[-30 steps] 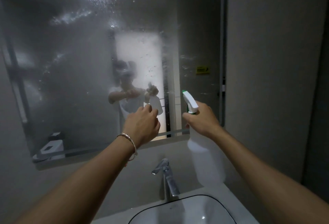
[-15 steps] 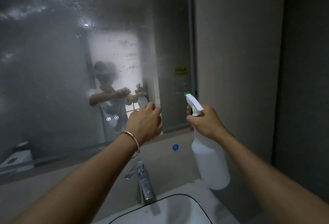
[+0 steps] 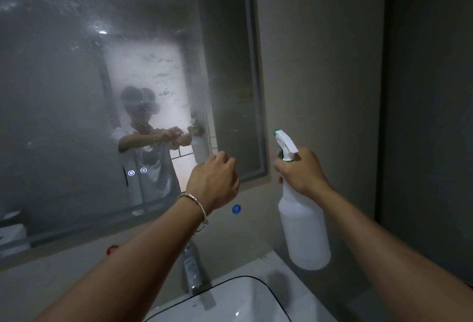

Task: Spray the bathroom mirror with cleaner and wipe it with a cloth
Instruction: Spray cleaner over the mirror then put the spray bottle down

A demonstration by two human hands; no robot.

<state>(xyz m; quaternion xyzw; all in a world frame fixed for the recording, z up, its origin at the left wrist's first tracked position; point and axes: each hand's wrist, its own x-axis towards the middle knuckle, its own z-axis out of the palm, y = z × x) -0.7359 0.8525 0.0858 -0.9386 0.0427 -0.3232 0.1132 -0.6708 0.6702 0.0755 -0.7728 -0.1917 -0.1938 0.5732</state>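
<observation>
Right grip (image 3: 302, 170) wrapped round the neck of the white spray bottle (image 3: 304, 232), forefinger curled at the front under the trigger head. Bottle held upright in the air above the right end of the worktop (image 3: 276, 265), touching nothing below. Green-tipped nozzle (image 3: 279, 137) aimed at the wall just beside the lower right corner of the mirror (image 3: 76, 91).

Left grip (image 3: 215, 183) narrow: fingers curled into a loose fist, back of the hand toward the camera, raised in front of the mirror's lower right corner. Whether touching the glass or just short of it, cannot tell. Thin metal bracelet (image 3: 194, 201) round that wrist.

Mirror fixed on the wall above the worktop, misted nearly all over, with brighter droplets and streaks toward the upper left. Two small lit round icons (image 3: 131, 173) low on the glass. Blurred reflection of a person with both arms out.

Below the frame, a small blue round mark (image 3: 236, 208) on the wall and a red one (image 3: 112, 249) farther left. Chrome tap (image 3: 192, 268) at the back edge of the white sink (image 3: 230, 301), between the two forearms.
</observation>
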